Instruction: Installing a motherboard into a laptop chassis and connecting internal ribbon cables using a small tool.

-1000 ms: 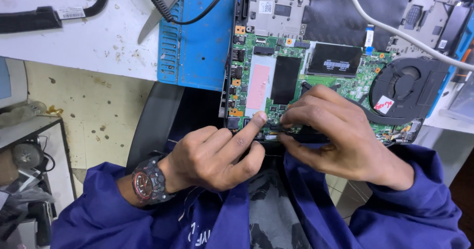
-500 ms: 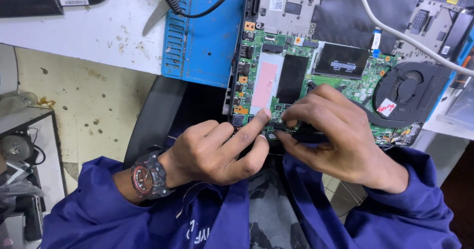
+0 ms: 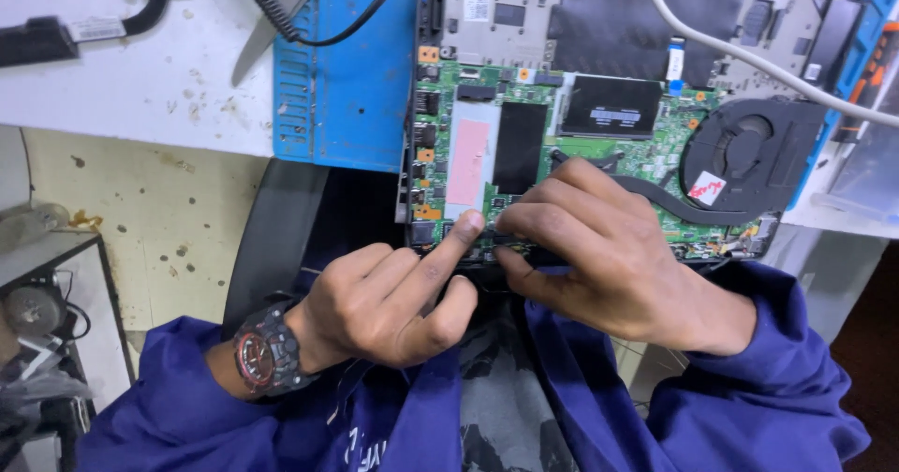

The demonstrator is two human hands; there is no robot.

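Note:
An opened laptop with a green motherboard [image 3: 646, 144] lies on a blue mat [image 3: 346, 88], its near edge hanging over the bench. My left hand [image 3: 398, 294], with a wristwatch, presses its extended index fingertip onto the board's near edge beside a pink-and-silver pad [image 3: 468, 158]. My right hand [image 3: 599, 247] pinches a thin dark part at the same edge with thumb and fingers; what exactly it grips is hidden. A black fan [image 3: 749, 154] and heat pipe sit to the right.
A white cable [image 3: 749, 55] crosses the laptop's upper right. Scissors [image 3: 276, 18] and a black coiled cord [image 3: 281, 13] lie on the white bench [image 3: 140, 88] at left. A cluttered shelf [image 3: 37, 341] stands low at left.
Both hands stay at the board's near edge with only slight finger shifts. The view has drifted a little.

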